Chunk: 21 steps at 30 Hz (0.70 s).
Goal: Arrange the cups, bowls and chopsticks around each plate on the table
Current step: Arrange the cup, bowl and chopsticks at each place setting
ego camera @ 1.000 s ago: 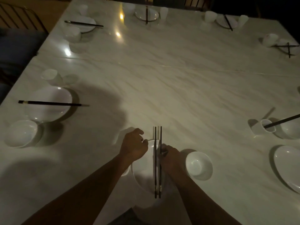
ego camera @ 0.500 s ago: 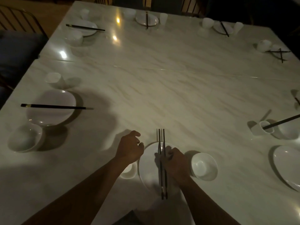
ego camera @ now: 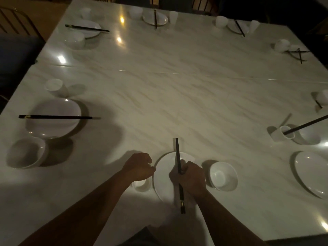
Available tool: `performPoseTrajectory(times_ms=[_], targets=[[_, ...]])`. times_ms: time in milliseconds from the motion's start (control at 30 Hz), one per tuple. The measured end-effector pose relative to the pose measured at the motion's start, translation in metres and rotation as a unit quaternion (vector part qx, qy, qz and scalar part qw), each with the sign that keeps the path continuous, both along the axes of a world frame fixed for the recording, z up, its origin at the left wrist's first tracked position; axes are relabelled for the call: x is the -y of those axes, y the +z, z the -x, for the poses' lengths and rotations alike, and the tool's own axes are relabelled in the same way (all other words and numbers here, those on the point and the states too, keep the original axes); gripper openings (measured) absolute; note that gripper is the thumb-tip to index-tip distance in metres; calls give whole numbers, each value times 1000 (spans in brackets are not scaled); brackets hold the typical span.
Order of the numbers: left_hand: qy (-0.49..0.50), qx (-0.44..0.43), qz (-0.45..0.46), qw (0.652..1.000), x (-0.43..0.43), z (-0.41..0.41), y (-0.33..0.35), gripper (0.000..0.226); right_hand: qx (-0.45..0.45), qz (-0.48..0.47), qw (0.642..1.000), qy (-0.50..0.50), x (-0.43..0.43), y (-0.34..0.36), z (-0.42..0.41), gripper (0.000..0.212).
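While working at the near edge of the pale marble-pattern table (ego camera: 177, 95), gripping a pair of long dark chopsticks (ego camera: 177, 155) with the right hand (ego camera: 190, 178), fingers curled round them about mid-length. Holding both sticks together, running near-to-far over the round white plate (ego camera: 162, 180), tips reaching past its far rim, butt ends sticking out past its near rim. Resting on the plate or hovering: cannot tell. Parking the left hand (ego camera: 139, 166) at the plate's left rim, fingers loosely curled, nothing visibly gripped; touching the rim or not, cannot tell. Partly covering a small white cup (ego camera: 142, 185) standing just left of the plate. Showing a round white bowl (ego camera: 223, 175) sitting upright just right of the plate, next to the right hand. Also showing at the left edge: second white plate (ego camera: 53, 132) carrying a dark chopstick pair (ego camera: 56, 117) lying left-right across it, second white bowl (ego camera: 26, 153) nearer, far white cup (ego camera: 55, 87) beyond. Showing at the right: tilted white cup (ego camera: 280, 134) taking a single dark chopstick (ego camera: 307, 124) in its mouth, third white plate (ego camera: 312, 173) nearer.
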<state>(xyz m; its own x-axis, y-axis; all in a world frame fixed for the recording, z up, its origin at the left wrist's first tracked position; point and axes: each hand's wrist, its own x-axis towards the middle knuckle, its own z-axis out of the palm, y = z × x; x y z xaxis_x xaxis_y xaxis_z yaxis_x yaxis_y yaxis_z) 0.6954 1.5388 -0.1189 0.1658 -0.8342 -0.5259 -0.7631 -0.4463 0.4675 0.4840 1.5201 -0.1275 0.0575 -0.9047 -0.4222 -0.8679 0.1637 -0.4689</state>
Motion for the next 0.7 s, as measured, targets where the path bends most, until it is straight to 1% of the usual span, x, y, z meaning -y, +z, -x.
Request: performPoseTrajectory(times_ms=[100,233,367,700], targets=[[9,-7,-4,1000,-3,-1,0,36,-1,-8,1000,-4,0,0,-1,28],[18,-17,-9,1000,-5,-2,2,36,-11,-9,1000,-5,-1,-3,-1,24],[9,-8,-7,1000,-5,-1,4,38,-14,-8,1000,0,-1,-3,0,24],[24,-18,-14,999,-4,1,9,38,-24,-10,1000,3,0,-10,2,17]])
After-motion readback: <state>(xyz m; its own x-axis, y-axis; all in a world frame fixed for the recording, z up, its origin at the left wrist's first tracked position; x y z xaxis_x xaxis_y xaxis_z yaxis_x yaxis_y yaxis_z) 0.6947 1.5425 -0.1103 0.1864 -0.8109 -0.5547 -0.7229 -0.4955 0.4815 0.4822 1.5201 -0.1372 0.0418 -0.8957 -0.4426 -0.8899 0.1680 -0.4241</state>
